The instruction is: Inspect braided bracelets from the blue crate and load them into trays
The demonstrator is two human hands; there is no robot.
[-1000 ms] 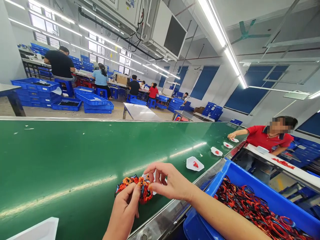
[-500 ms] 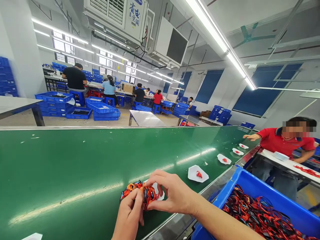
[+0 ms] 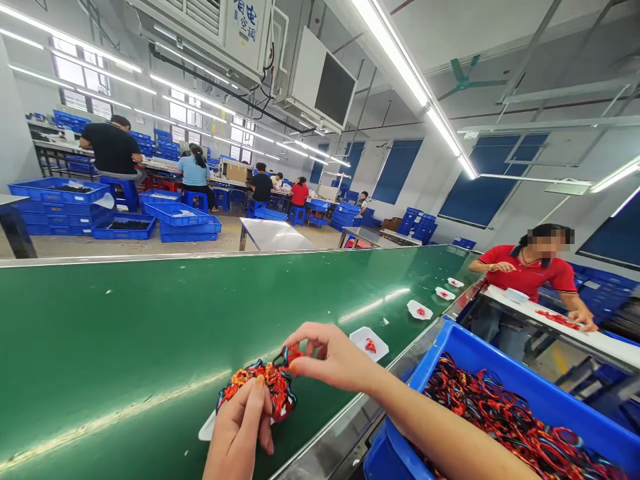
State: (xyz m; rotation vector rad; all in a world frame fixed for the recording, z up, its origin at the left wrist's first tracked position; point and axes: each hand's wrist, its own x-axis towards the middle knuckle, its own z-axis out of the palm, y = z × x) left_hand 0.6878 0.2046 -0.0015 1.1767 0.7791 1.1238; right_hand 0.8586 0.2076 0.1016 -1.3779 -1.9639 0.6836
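At lower center, the left hand (image 3: 237,427) grips a tangle of red cords (image 3: 260,390) while the right hand (image 3: 333,357) pinches its top edge, above the green belt (image 3: 100,333)

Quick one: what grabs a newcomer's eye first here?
A wide green conveyor belt fills the foreground, with a tangle of red, orange and black cords held above it by the left hand and right hand. At lower right, a blue crate is heaped with similar cords. Further along the belt, a co-worker in a red shirt works beside a row of small white trays.
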